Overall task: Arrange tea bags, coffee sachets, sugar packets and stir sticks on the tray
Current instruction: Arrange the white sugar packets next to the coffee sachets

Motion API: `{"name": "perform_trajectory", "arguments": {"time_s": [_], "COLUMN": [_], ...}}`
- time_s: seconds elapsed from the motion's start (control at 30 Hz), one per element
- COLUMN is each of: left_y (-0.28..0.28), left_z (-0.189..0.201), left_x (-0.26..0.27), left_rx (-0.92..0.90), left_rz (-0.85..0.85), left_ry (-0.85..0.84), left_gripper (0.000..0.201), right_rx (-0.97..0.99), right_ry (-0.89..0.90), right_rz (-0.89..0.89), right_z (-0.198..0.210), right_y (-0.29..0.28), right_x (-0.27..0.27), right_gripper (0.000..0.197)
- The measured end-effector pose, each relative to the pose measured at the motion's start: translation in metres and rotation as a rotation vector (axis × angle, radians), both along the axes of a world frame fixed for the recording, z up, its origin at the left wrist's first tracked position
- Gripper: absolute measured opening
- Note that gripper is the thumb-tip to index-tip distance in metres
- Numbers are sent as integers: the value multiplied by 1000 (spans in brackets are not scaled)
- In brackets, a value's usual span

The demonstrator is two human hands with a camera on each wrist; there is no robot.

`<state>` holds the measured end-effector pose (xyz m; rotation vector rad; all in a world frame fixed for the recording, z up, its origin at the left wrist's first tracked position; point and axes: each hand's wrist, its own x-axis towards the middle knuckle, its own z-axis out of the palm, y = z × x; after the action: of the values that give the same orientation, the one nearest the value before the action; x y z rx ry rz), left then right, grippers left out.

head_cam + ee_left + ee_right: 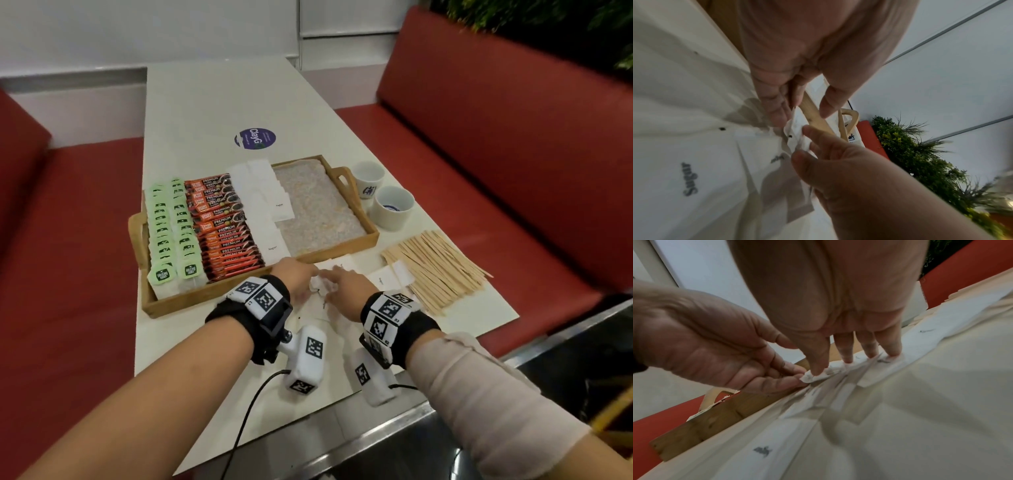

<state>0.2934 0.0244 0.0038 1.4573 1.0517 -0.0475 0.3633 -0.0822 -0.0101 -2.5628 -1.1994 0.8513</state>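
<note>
- Table [212, 102]: long and white, running from near to far, with a red bench on each side.
- Tray [373, 236]: wooden, set across the table just beyond the hands. From left to right it holds green tea bags [169, 226], red coffee sachets [222, 226] and a column of white sugar packets [263, 202]. Its right half shows bare liner.
- Stir sticks [442, 267]: a loose fanned heap on the table to the right of the hands and off the tray, their long axes running from near-left to far-right. The right hand is the nearer one to them.
- Cups [394, 209]: two white ones past the sticks, beside the tray's right end.
- Loose packets [329, 308]: flat white squares printed "Sugar", overlapping on the table directly under and just near of both hands, right against the tray's near wall. My guess is that the next move carries them a short way far and left, onto the sugar column.
- Left hand [294, 274]: fingers curled, tips pinching the edge of a crumpled packet [797, 138].
- Right hand [346, 284]: fingers spread and fairly straight, tips pressing down on the packets, the thumb touching the same crumpled one.
- That packet looks creased and puffed, while the rest lie flat. The paper appears thin and would likely slide or buckle if it is pushed.
</note>
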Motion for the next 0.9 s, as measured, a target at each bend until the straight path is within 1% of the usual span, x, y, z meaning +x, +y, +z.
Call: {"name": "perform_trajectory", "arguments": {"time_s": [0.07, 0.1, 0.2, 0.27, 0.37, 0.47, 0.57, 0.63, 0.67, 0.73, 0.8, 0.83, 0.87, 0.9], "left_y": [0, -1, -1, 2, 4, 3, -1, -2, -2, 1, 3, 4, 5, 5], "left_z": [-4, -5, -9, -11, -13, -14, -17, -16, -17, -19, -17, -17, -15, -13], "left_x": [0, -1, -6, -9, -11, -14, -17, -22, -23, -27, -33, -36, -39, -43], "left_rx": [-9, -13, 3, 24, 22, -10, -56, -53, -24, 74, 191, 236, 274, 308], "left_rz": [11, 8, -36, -34, -34, 31, 66, 72, 61, 19, -16, -31, -47, -63], "left_ry": [6, 12, 58, 102, 123, 102, 41, -19, -47, -94, -138, -157, -178, -195], "left_gripper": [23, 25, 24, 24, 25, 19, 10, 11, 16, 28, 27, 23, 21, 20], "right_rx": [30, 50, 120, 180, 280, 367, 411, 450, 475, 502, 521, 522, 511, 487], "right_ry": [8, 23, 99, 162, 260, 343, 372, 356, 320, 185, 81, 94, 138, 186], "right_rz": [6, -1, -33, -66, -157, -225, -232, -239, -264, -351, -395, -400, -403, -399], "right_z": [2, 3, 6, 4, 1, -2, -5, -5, -4, 0, 6, 8, 10, 11], "right_y": [-2, -3, -7, -10, -12, -14, -16, -15, -14, -13, -10, -8, -4, 0], "right_x": [-3, -5, -9, -10, -10, -9, -8, -5, -4, -3, -3, -3, -3, -4], "right_gripper": [50, 50, 47, 44, 36, 33, 30, 28, 28, 34, 55, 64, 68, 65]}}
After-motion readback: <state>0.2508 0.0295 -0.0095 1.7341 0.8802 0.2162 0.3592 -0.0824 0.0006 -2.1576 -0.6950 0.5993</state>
